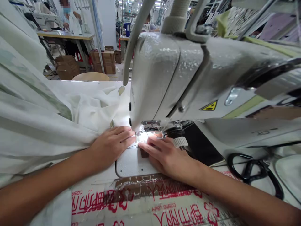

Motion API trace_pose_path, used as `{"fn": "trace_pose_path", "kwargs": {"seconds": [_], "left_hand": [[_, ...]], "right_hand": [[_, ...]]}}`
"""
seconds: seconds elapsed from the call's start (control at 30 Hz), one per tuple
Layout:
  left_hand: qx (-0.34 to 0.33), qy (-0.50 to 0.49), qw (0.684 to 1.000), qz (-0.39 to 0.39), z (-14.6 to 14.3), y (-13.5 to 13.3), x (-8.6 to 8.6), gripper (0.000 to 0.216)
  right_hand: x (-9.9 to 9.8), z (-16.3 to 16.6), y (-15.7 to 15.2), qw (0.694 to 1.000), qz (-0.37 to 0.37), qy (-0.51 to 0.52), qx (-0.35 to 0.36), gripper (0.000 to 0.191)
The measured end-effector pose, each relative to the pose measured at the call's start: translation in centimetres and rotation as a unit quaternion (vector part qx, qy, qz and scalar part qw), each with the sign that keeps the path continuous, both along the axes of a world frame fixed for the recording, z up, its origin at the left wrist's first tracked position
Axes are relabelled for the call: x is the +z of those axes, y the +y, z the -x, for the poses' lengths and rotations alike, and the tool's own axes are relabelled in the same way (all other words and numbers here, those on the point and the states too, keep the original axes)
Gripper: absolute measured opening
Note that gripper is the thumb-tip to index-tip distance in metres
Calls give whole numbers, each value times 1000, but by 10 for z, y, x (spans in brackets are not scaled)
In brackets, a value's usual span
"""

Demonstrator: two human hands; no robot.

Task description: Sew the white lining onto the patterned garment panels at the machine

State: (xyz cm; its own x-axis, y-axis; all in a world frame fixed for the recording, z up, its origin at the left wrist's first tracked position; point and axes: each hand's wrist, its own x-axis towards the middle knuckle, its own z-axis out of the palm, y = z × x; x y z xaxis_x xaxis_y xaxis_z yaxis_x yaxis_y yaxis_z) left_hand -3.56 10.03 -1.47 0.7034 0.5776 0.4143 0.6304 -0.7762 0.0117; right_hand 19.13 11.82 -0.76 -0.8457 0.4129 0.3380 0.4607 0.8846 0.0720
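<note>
White fabric lies bunched on the machine table and runs up to the needle area of a sewing machine. My left hand rests flat on this fabric, fingers stretched toward the lit presser foot. On the other side of the foot, my right hand has its thumb and fingers closed on the fabric's edge. Both sets of fingertips are very near the needle. The machine head overhangs them, and glare washes out the small piece of cloth between the hands.
More white cloth with green patches hangs on the left. Black-handled scissors lie at the right. Tape with red print covers the front edge. Behind, a masked person sits at another table, with cardboard boxes below.
</note>
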Motion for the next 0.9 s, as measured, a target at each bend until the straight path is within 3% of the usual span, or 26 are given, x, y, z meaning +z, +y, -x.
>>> {"fn": "trace_pose_path", "kwargs": {"seconds": [0.3, 0.43, 0.67, 0.9], "left_hand": [[-60, 4, 998, -9, 11, 12, 2, 33], [-49, 6, 998, -27, 8, 12, 8, 33], [-22, 18, 999, -17, 10, 14, 9, 31], [-7, 18, 999, -46, 12, 22, 9, 34]], "right_hand": [[2, 4, -8, 1000, 0, -15, -12, 29], [3, 3, -11, 999, -7, -9, -48, 30], [-3, -1, -8, 995, 77, 13, 68, 24], [1, 0, -4, 990, 122, 22, 70, 24]]}}
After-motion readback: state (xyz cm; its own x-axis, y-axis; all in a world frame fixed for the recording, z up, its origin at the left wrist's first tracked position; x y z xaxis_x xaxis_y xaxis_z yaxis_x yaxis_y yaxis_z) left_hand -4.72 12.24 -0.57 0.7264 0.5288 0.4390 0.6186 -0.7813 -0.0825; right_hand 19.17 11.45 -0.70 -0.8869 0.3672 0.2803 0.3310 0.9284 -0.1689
